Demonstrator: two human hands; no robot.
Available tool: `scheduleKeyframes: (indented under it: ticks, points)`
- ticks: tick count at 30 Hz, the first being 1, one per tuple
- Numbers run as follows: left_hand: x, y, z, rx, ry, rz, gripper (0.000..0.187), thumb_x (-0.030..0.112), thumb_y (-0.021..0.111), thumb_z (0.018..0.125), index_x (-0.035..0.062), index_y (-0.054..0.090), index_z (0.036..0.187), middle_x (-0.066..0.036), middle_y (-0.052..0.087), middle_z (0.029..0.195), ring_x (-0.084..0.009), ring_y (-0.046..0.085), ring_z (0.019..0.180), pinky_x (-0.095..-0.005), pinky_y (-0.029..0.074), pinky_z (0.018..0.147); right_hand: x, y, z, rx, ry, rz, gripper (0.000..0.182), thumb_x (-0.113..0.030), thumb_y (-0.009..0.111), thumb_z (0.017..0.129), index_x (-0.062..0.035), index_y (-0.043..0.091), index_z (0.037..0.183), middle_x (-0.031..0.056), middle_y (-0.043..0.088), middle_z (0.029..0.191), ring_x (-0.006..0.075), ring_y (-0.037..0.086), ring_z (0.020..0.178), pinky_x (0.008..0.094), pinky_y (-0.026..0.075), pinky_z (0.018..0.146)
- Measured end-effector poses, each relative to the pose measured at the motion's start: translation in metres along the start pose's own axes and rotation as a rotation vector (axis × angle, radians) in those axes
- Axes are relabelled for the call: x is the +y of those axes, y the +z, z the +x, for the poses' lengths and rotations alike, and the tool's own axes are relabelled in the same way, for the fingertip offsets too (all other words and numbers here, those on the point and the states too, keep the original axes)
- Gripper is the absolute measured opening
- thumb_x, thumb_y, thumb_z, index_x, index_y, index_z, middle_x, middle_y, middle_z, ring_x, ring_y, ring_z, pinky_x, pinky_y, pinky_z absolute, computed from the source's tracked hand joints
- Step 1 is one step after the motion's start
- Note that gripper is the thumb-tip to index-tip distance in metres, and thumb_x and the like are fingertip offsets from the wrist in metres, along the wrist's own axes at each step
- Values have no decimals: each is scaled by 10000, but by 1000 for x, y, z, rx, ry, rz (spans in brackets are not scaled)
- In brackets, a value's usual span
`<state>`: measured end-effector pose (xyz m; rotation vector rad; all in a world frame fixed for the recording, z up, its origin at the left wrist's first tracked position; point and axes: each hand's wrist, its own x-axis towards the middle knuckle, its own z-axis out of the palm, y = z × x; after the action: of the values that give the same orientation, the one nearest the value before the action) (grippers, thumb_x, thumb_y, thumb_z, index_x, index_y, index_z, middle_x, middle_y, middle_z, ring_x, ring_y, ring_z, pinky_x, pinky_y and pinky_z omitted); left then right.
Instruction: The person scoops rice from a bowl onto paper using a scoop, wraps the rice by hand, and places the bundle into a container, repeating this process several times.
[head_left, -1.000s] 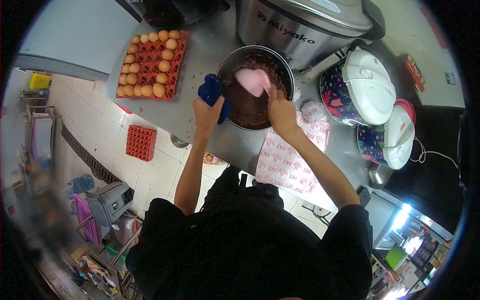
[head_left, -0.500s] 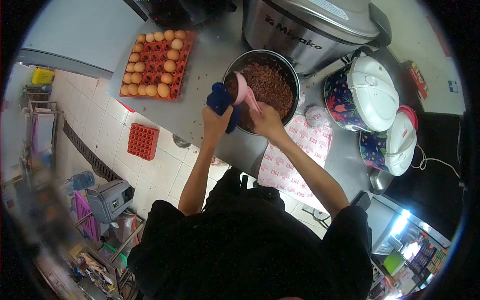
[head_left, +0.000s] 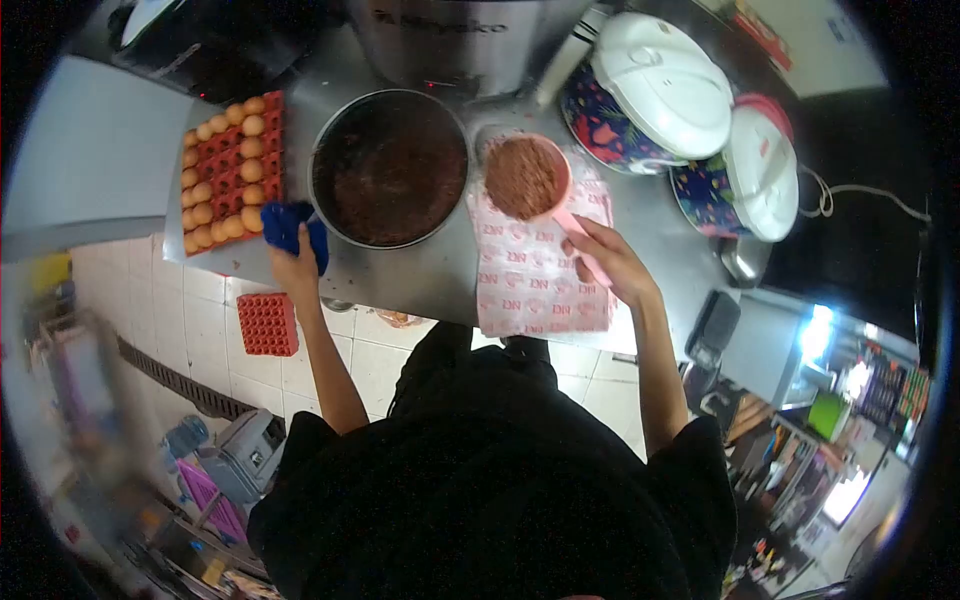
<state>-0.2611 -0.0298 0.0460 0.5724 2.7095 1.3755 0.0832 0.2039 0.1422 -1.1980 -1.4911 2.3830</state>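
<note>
My right hand is closed around the handle of a pink scoop. Reddish-brown cooked rice fills the scoop, which is over printed wrapping paper on the counter. My left hand grips a dark blue cloth at the left side of a round metal pot. Brown residue coats the inside of the pot. Part of the cloth overlaps the corner of the red egg tray in this view.
Behind the pot stands a large steel Miyako cooker. Two flower-patterned rice cookers with white lids, one larger and one smaller, occupy the right side. An empty red egg tray lies on the tiled floor.
The pink scoop has gone from inside the pot to above the paper, now heaped with rice. My left hand has moved left with the cloth. The whole view has shifted.
</note>
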Motion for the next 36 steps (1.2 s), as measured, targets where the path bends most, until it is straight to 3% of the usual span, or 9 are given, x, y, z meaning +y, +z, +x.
scheduleKeyframes:
  ticks: [4,7,8,11,15,22,25,30,36]
  points:
    - [-72,44,-35,-20,105,314,539,327,590,779,-51,431,1130,-266,403,1204,-370,399,1113,-431,298,932,71,-33,-46,287,-46,-145,417,-152,510,849,-50,412,1241,-34,463,730,20,382,496,170,325,425]
    - [-13,69,-97,283,270,377,466,295,537,806,-46,439,1107,-282,339,1217,-400,332,1128,-484,218,951,146,-36,-34,680,-682,-940,451,-114,540,812,-41,409,1238,146,586,845,251,581,681,300,455,614]
    - [-5,78,-122,172,378,351,399,265,514,812,-37,461,1067,-261,385,1153,-392,366,1073,-486,239,920,141,-21,-41,673,-521,-866,473,-95,548,796,-33,399,1240,226,561,965,354,569,838,349,448,714]
    - [45,95,-189,-389,633,228,190,151,500,768,17,534,898,-166,480,1007,-333,421,952,-437,309,799,163,-28,-33,632,-117,-333,434,-100,481,830,-55,402,1254,92,547,797,121,508,533,249,416,482]
    - [77,121,-222,-944,796,-17,333,139,523,757,27,476,1066,-131,452,1093,-305,412,1006,-422,318,822,156,-37,-34,552,-144,127,421,-117,452,844,-79,407,1261,8,492,698,30,389,473,188,333,412]
    - [88,119,-254,-1237,903,-273,344,156,536,783,13,456,1086,-166,442,1111,-332,404,1037,-449,315,884,144,-44,-25,666,-307,-462,408,-129,470,840,-93,427,1245,102,567,743,108,497,512,254,406,451]
    - [83,114,-246,-1330,726,-240,261,148,512,795,14,476,1016,-172,458,1064,-347,427,998,-444,331,859,129,-28,-14,679,-772,-927,432,-104,490,838,-96,398,1260,88,547,766,190,525,514,276,419,458]
    - [39,112,-208,-627,708,-13,200,158,510,783,50,512,951,-135,471,978,-311,438,899,-424,339,769,133,-1,-15,512,-593,-1217,474,-92,545,770,-152,437,1227,85,546,873,243,574,636,331,479,516]
    - [53,105,-212,-651,899,234,275,197,543,762,69,520,1004,-69,489,995,-254,437,943,-441,311,781,136,-5,-15,485,-542,-1269,483,-109,542,776,-174,421,1239,65,544,897,236,578,634,325,489,507]
